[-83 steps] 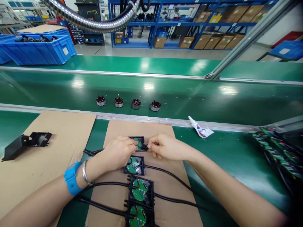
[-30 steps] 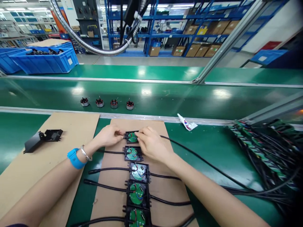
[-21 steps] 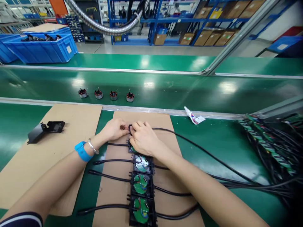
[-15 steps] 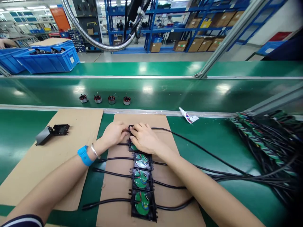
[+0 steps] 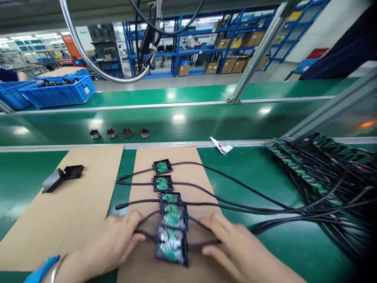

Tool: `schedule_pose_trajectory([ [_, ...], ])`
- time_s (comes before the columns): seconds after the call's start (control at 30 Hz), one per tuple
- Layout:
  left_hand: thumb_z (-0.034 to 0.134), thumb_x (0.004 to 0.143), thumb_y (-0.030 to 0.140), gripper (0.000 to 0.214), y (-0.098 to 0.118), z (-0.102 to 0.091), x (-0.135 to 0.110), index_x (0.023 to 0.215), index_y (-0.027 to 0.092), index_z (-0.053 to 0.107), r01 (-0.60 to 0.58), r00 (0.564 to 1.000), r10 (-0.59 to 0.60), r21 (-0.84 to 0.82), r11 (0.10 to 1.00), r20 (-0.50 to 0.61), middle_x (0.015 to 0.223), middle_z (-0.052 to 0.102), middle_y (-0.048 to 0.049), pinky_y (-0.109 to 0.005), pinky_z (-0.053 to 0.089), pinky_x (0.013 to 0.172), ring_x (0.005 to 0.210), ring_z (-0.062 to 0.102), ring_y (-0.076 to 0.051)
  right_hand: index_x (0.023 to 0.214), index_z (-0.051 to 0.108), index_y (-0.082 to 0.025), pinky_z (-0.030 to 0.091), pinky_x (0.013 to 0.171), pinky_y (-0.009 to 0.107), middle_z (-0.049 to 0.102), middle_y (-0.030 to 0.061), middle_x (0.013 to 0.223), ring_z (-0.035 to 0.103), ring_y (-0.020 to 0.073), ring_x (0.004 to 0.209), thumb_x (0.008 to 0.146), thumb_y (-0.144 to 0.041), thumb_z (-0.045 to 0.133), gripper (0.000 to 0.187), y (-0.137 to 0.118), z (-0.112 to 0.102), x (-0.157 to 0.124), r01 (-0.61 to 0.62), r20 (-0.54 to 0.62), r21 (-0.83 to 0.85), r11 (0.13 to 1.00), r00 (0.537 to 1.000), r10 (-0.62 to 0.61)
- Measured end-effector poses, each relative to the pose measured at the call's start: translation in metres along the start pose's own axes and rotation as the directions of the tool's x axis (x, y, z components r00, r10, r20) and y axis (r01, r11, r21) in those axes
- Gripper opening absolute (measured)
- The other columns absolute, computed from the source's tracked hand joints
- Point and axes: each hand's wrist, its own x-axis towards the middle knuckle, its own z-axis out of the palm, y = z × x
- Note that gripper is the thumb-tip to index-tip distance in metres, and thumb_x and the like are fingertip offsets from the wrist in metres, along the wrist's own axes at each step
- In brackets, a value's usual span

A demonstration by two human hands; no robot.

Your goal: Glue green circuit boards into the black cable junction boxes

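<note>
Sitting far L on the back bench, a blue bin (image 5: 55, 96) holds dark parts (image 5: 59, 82), prob. parked there to free the near bench. Closer in, a two-part black case (image 5: 53, 181) lies on the L cardboard (image 5: 67, 220); card prob. saves it from scuffs. Four wound coils (image 5: 111, 133) stand in a row behind, gaps btwn, likely so fine wires don't snag.

L hand (image 5: 110, 239), blurred, has thumb & fingers drawn narrow around L leads (image 5: 149, 215) of the 2 nearest black boxes (image 5: 185, 253). All 5 boxes lie in a column on the centre cardboard (image 5: 188, 155), green boards (image 5: 161, 167) up, prob. for access; near 3 sit close, far 2 apart.

R hand (image 5: 235, 239) is opp., R leads (image 5: 202, 245) of the same 2 btwn thumb & fingers, which look parted; can't tell if grip is firm. Handling by leads prob. spares the boards. Nearest box is smeared, so can't tell if it's on the card or just above.

Further R, white tube (image 5: 221, 146) lies by the rail (image 5: 253, 143), off the card, prob. to keep it handy. Far R: heap of boards & cables (image 5: 294, 165); R leads trail toward it.
</note>
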Motion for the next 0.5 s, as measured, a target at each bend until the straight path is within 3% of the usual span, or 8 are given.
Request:
schedule_pose_trajectory([
  [0.1,0.033,0.098,0.036,0.026,-0.017,-0.030,0.045,0.112,0.020,0.045,0.019,0.990,-0.009,0.071,0.997,-0.142,0.100,0.063,-0.0095,-0.034,0.052,0.066,0.079,0.065,-0.024,0.126,0.053,-0.020,0.052,0.071,0.036,0.057,0.0127,0.111,0.062,0.0212,0.081,0.093,-0.036,0.047,0.037,0.021,-0.024,0.050,-0.091,-0.061,-0.032,0.995,0.994,0.089],
  [0.23,0.036,0.097,0.044,0.033,-0.038,-0.045,0.085,0.105,0.017,0.052,0.005,0.988,0.015,0.129,0.992,-0.155,0.105,0.060,-0.0122,-0.039,0.052,0.075,0.089,0.064,-0.026,0.128,0.058,-0.025,0.042,0.095,0.049,0.052,0.0152,0.125,0.050,0.0321,0.116,0.086,-0.043,0.059,0.046,0.057,-0.043,0.100,-0.099,-0.033,-0.055,0.994,0.995,0.098],
  [0.27,0.044,0.091,0.054,0.042,-0.042,-0.043,0.087,0.108,0.017,0.054,-0.011,0.988,0.034,0.147,0.989,-0.153,0.114,0.058,-0.0149,-0.043,0.051,0.082,0.099,0.062,-0.030,0.131,0.056,-0.026,0.037,0.098,0.055,0.047,0.0173,0.132,0.042,0.0378,0.124,0.078,-0.051,0.066,0.059,0.065,-0.043,0.102,-0.107,-0.012,-0.066,0.992,0.994,0.106],
  [0.33,0.065,0.067,0.071,0.082,-0.048,-0.036,0.082,0.125,0.016,0.049,-0.044,0.988,0.071,0.189,0.981,-0.135,0.132,0.046,-0.0207,-0.052,0.044,0.095,0.119,0.049,-0.039,0.141,0.045,-0.023,0.028,0.101,0.065,0.035,0.0222,0.144,0.024,0.0478,0.134,0.057,-0.062,0.077,0.098,0.077,-0.043,0.096,-0.135,0.066,-0.080,0.988,0.988,0.140],
  [0.37,0.071,0.056,0.073,0.101,-0.049,-0.033,0.078,0.134,0.015,0.042,-0.047,0.990,0.076,0.217,0.975,-0.123,0.137,0.042,-0.0223,-0.054,0.041,0.097,0.123,0.044,-0.041,0.146,0.037,-0.020,0.024,0.101,0.067,0.030,0.0245,0.148,0.018,0.0501,0.136,0.048,-0.065,0.080,0.116,0.082,-0.042,0.090,-0.148,0.113,-0.086,0.985,0.981,0.157],
  [0.4,0.073,0.055,0.071,0.108,-0.049,-0.029,0.074,0.139,0.014,0.036,-0.038,0.991,0.068,0.250,0.967,-0.113,0.137,0.042,-0.0227,-0.053,0.041,0.098,0.123,0.044,-0.041,0.149,0.030,-0.017,0.023,0.102,0.067,0.027,0.0261,0.149,0.017,0.0506,0.137,0.042,-0.064,0.082,0.128,0.085,-0.041,0.082,-0.157,0.151,-0.095,0.983,0.974,0.171],
  [0.43,0.071,0.063,0.066,0.100,-0.048,-0.025,0.071,0.140,0.013,0.035,-0.018,0.993,0.050,0.283,0.959,-0.109,0.133,0.047,-0.0218,-0.051,0.043,0.096,0.120,0.047,-0.039,0.151,0.026,-0.016,0.023,0.103,0.066,0.028,0.0265,0.148,0.019,0.0496,0.136,0.042,-0.060,0.083,0.131,0.086,-0.039,0.074,-0.161,0.174,-0.105,0.981,0.968,0.178],
  [0.5,0.057,0.085,0.045,0.055,-0.044,-0.019,0.070,0.128,0.012,0.047,0.038,0.993,0.002,0.339,0.940,-0.115,0.114,0.058,-0.0173,-0.046,0.046,0.088,0.104,0.056,-0.032,0.151,0.025,-0.015,0.029,0.103,0.061,0.037,0.0247,0.143,0.032,0.0443,0.132,0.054,-0.046,0.078,0.114,0.088,-0.034,0.061,-0.167,0.164,-0.131,0.977,0.969,0.188],
])
